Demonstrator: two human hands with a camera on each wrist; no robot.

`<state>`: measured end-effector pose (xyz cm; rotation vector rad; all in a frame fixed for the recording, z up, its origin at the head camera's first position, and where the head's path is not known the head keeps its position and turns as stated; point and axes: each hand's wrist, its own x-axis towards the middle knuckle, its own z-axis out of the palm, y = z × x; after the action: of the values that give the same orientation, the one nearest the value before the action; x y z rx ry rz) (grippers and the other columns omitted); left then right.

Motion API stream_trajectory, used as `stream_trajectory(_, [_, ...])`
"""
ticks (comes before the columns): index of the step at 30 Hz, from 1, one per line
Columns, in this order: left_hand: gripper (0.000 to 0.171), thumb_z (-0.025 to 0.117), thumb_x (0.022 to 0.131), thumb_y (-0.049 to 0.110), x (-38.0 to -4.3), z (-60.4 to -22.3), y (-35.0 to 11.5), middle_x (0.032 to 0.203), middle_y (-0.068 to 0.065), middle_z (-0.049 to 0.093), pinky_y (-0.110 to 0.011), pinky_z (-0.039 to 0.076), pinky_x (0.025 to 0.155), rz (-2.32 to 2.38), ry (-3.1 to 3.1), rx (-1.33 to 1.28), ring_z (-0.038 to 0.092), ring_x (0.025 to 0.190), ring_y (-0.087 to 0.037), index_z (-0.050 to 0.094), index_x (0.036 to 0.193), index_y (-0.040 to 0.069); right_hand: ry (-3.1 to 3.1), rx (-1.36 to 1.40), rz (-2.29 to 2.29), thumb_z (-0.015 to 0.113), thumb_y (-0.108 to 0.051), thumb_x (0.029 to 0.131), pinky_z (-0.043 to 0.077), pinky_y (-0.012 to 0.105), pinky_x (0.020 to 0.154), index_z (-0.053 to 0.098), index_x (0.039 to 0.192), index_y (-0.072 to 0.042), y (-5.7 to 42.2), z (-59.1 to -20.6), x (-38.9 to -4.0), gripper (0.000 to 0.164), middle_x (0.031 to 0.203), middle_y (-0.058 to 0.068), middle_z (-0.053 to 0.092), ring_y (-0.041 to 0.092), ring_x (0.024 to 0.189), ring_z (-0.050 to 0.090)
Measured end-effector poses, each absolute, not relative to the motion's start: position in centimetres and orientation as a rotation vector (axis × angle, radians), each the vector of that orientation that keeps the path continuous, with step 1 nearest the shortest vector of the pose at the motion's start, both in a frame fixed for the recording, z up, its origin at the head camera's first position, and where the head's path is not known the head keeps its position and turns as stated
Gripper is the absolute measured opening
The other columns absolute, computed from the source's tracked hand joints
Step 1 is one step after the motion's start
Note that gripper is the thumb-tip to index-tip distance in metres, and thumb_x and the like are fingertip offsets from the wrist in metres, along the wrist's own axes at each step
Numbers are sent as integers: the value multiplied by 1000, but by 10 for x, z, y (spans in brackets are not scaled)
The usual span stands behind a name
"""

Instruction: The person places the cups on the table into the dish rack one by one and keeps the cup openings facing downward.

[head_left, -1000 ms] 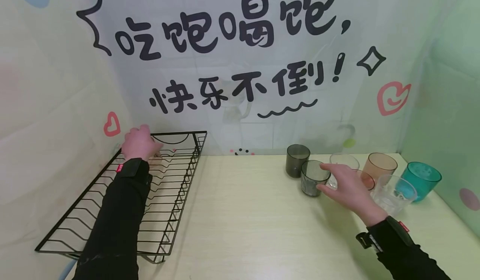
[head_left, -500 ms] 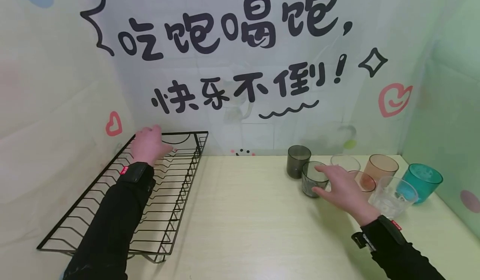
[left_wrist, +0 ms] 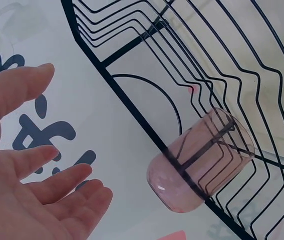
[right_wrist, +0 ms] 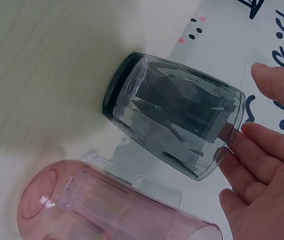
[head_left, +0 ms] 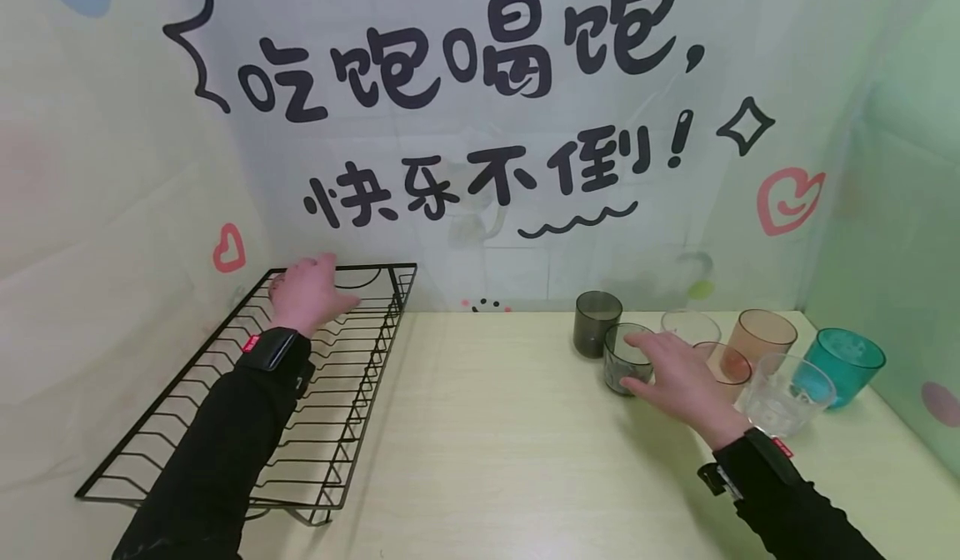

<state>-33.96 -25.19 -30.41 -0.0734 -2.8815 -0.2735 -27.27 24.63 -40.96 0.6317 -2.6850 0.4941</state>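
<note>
My left hand, fingers spread, hovers over the far end of the black wire rack. In the left wrist view a clear pink cup lies among the rack's wires, apart from the fingers; the hand largely hides it in the head view. On the right, my right hand is held around the rim of a grey faceted glass, thumb and fingers apart. The right wrist view shows a gap between thumb and rim, with fingertips right at the rim's other side. This glass stands upright on the table.
Behind the faceted glass stands a dark grey cup. Further right are two pinkish cups, including a taller one, clear glasses such as the front one, and a teal cup. A printed backdrop closes off the back.
My left hand has shifted right over the rack, its thumb more spread from the fingers. My right hand has edged slightly left at the grey faceted glass, which stays in place.
</note>
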Motion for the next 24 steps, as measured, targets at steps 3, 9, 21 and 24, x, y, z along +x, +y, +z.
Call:
stream_trajectory(3, [79,74,83,34,-338,-304,-249,132,-35,49,-66,43,91,-319,-2894,-96,48,118,-52,41,142,-7,-2696,637,499,82,-19,81,37,57,105,56,130,5,246,-410,-274,60,125,23,62,42,115,54])
stream_trajectory(9, [83,73,86,31,-336,-304,-239,142,-35,40,-65,36,102,-393,-2923,-187,38,129,-52,35,148,-7,-2691,651,465,82,-17,80,30,55,111,57,128,6,244,-412,-276,59,123,23,62,42,115,55])
stream_trajectory(21, [83,74,86,32,-328,-297,-215,143,-34,41,-63,37,102,-448,-2933,-266,38,130,-49,35,149,-4,-2669,672,423,83,-16,79,37,55,107,62,121,5,242,-416,-277,52,119,21,65,40,113,57])
stream_trajectory(24, [84,76,85,32,-326,-296,-209,143,-32,41,-61,37,103,-443,-2933,-303,39,131,-48,35,149,-4,-2653,687,409,84,-16,78,43,54,101,62,120,5,242,-418,-277,52,118,20,66,40,112,58])
